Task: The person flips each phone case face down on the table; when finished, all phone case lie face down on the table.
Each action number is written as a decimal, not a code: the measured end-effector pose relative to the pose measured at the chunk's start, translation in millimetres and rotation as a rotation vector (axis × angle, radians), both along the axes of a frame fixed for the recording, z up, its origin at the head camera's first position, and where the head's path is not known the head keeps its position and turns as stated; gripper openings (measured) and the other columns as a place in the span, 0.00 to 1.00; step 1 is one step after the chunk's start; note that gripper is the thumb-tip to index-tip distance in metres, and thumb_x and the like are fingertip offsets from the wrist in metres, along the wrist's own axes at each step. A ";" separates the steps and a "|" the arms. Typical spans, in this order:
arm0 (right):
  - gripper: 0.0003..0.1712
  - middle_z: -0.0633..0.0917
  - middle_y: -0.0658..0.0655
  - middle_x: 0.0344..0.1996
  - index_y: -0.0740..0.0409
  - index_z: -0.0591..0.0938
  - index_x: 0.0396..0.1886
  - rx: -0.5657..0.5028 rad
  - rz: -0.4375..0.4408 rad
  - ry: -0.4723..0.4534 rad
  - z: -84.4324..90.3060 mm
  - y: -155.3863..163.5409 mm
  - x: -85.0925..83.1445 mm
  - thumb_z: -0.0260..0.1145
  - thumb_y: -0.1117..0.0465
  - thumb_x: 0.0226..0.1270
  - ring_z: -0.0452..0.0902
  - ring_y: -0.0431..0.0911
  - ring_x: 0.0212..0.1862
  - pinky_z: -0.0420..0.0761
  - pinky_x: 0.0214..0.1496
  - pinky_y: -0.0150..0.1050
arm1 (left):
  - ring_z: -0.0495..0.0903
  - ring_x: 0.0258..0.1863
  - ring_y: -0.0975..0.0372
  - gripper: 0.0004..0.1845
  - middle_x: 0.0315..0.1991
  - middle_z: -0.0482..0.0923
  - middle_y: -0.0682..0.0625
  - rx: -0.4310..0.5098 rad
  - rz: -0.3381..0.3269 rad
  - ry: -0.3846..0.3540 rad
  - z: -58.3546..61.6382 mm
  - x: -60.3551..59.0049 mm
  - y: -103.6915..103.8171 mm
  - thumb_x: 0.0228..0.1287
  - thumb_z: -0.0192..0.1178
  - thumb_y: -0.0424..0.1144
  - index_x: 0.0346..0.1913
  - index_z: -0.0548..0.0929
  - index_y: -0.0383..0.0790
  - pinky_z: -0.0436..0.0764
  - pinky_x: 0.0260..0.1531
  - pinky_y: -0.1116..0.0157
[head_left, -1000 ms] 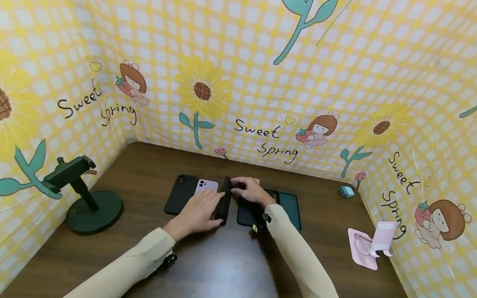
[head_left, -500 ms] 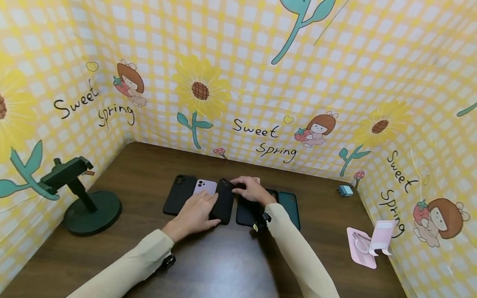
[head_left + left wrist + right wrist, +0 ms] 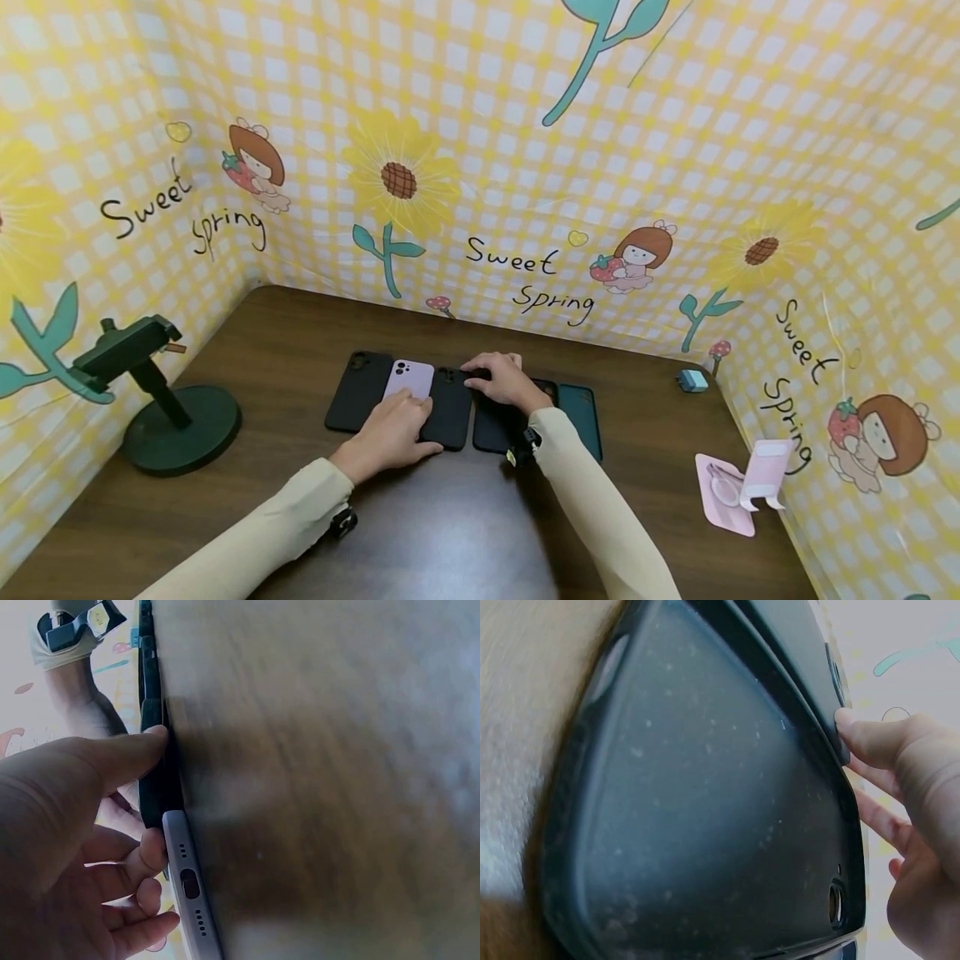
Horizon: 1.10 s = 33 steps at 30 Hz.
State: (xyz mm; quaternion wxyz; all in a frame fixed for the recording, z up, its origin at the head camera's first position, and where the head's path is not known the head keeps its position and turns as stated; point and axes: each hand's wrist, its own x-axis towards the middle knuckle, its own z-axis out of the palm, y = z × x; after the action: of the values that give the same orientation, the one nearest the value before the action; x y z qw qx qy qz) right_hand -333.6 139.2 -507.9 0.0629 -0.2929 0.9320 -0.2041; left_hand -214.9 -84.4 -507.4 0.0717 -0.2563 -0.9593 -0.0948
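Observation:
A black phone case [image 3: 450,412] lies flat, back up, in the middle of a row of phone cases. My left hand [image 3: 390,433] holds its near left corner, thumb on the near edge and the other fingers lying over a lilac phone case [image 3: 410,379]. In the left wrist view, the lilac case's port end [image 3: 191,889] faces me below the thumb. My right hand [image 3: 504,382] pinches the middle case's far right corner; its thumb [image 3: 870,739] shows there in the right wrist view. Beneath that wrist lies another black phone case [image 3: 705,795], hollow side up.
Another black phone case [image 3: 356,396] ends the row at left, a teal one [image 3: 581,417] at right. A dark green phone stand [image 3: 183,429] stands far left. At right are a pink folding stand [image 3: 727,500] and a light blue charger plug [image 3: 692,381]. Patterned cloth surrounds the table.
The middle black phone case has tipped from standing on its long edge to lying flat between the lilac case and the right-hand black one. Both hands have stayed nearly in place.

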 end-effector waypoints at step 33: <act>0.11 0.83 0.43 0.46 0.38 0.87 0.43 -0.052 -0.178 -0.026 5.8 84.0 -3.3 0.66 0.47 0.62 0.76 0.43 0.52 0.54 0.55 0.53 | 0.68 0.37 0.60 0.17 0.39 0.78 0.55 0.037 -0.240 -0.049 13.0 -7.6 63.6 0.49 0.70 0.55 0.42 0.87 0.55 0.71 0.38 0.61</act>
State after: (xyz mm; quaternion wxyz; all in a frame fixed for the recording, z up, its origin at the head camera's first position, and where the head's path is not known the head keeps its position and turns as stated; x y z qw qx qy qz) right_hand -336.8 223.2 -502.1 0.0488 -0.2077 0.9478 -0.2370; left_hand -222.6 -20.8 -494.4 0.0410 -0.3657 -0.9212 -0.1265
